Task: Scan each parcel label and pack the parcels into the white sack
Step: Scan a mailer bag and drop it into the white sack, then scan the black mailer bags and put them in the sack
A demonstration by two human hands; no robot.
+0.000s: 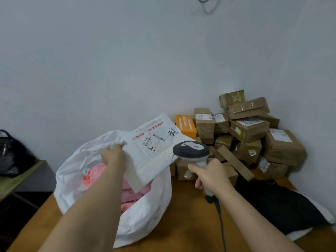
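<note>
Your left hand (113,155), arm stretched forward, pinched the near edge of a white mailer parcel (152,148), holding it label-up above the open white sack (145,213). Your right hand (209,174) was wrapped around the handheld barcode scanner (192,151), just right of the sack, head touching the parcel's edge.

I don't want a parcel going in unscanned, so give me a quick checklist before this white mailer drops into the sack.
1. Left hand grips the white mailer: ok.
2. Mailer's label faces up, uncovered: ok.
3. Right hand holds the scanner, its head beside the label: ok.
4. Scan registered: cannot tell.
5. White sack mouth open below the mailer: ok.
6. Room above the pink parcels inside: ok, apparently.
</note>
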